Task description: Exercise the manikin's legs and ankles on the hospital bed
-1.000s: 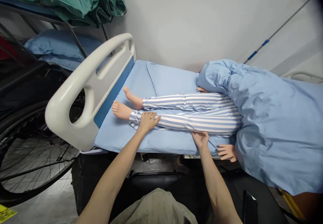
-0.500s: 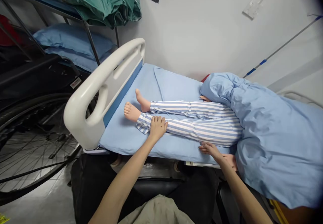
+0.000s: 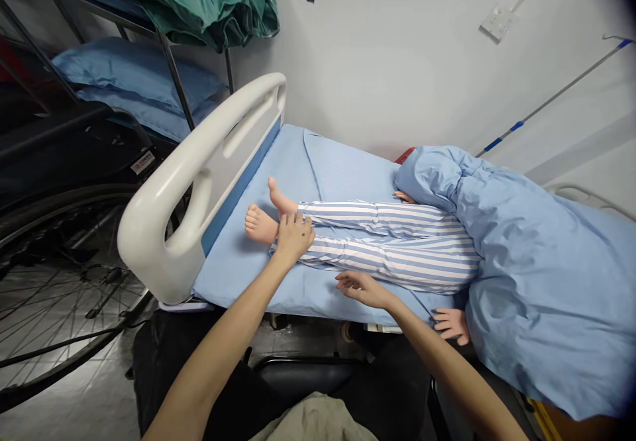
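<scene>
A life-size figure, seemingly a care manikin, lies on the bed in blue-and-white striped trousers (image 3: 397, 259). Its bare feet (image 3: 262, 224) point toward the footboard. My left hand (image 3: 295, 236) lies across the near leg at the ankle and trouser cuff, palm down, fingers apart and bent over the far side. My right hand (image 3: 365, 289) is just on the near side of the same leg, over the blue sheet (image 3: 303, 295). Its fingers are loosely bent and apart, with nothing in them. Whether it touches the sheet I cannot tell.
A blue quilt (image 3: 551, 282) covers the figure's upper body; the figure's near hand (image 3: 452, 325) sticks out below it. The white footboard (image 3: 149, 229) rises on the left, beside a wheelchair (image 3: 64, 262). A rack with pillows (image 3: 129, 73) stands behind. A wall runs along the far side.
My left hand has slid along the near leg toward the foot, from the lower shin to the ankle. My right hand has moved left from beside the thigh, uncovering the figure's hand.
</scene>
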`<action>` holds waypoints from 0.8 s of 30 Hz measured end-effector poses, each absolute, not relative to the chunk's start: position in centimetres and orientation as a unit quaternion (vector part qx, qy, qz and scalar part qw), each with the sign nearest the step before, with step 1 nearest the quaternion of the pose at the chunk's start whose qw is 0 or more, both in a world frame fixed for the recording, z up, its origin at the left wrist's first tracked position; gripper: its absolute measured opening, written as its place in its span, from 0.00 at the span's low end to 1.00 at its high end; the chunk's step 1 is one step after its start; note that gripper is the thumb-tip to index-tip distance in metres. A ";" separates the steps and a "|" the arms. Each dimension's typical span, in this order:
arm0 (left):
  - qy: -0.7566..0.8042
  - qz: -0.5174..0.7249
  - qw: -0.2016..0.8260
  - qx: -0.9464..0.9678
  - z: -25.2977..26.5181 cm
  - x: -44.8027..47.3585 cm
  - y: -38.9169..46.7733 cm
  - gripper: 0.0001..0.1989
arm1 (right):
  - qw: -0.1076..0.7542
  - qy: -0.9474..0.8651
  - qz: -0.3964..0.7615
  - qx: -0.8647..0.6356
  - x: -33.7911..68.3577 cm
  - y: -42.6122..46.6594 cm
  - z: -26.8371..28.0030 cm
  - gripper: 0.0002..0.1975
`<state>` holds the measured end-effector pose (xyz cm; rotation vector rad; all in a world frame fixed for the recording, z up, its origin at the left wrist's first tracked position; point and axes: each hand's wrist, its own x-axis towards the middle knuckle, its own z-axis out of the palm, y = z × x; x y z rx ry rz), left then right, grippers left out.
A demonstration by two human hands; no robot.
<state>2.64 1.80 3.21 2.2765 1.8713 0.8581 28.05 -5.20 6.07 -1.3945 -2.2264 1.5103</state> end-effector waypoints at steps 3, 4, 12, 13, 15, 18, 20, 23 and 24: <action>0.644 0.226 0.067 0.728 3.1 2.2 2.0 0.18 | 0.088 -0.772 0.478 -0.409 25.0 -3.6 7.0 0.19; 0.642 0.216 0.085 0.731 2.8 2.4 1.9 0.19 | 0.102 -0.785 0.464 -0.397 24.2 -2.9 7.4 0.19; 0.630 0.128 0.118 0.757 2.5 3.6 1.8 0.21 | 0.207 -0.788 0.366 -0.450 17.5 3.5 8.7 0.16; 0.628 0.122 0.121 0.759 2.6 3.5 1.9 0.20 | 0.198 -0.794 0.348 -0.458 16.4 4.2 8.2 0.17; 0.624 0.116 0.126 0.762 2.5 3.5 2.1 0.18 | 0.182 -0.813 0.282 -0.477 14.1 5.6 6.9 0.20; 0.621 0.122 0.116 0.766 1.9 3.5 2.3 0.22 | 0.178 -0.833 0.136 -0.506 10.8 7.5 5.2 0.28; 0.609 0.145 0.099 0.774 1.2 3.7 2.4 0.25 | 0.161 -0.846 0.084 -0.501 9.0 8.8 4.7 0.30; 0.590 0.167 0.108 0.783 0.2 4.1 2.3 0.25 | 0.083 -0.863 0.104 -0.487 7.1 10.5 5.0 0.24; 0.589 0.167 0.120 0.781 0.0 4.3 2.2 0.24 | 0.052 -0.859 0.120 -0.495 6.8 10.9 5.2 0.21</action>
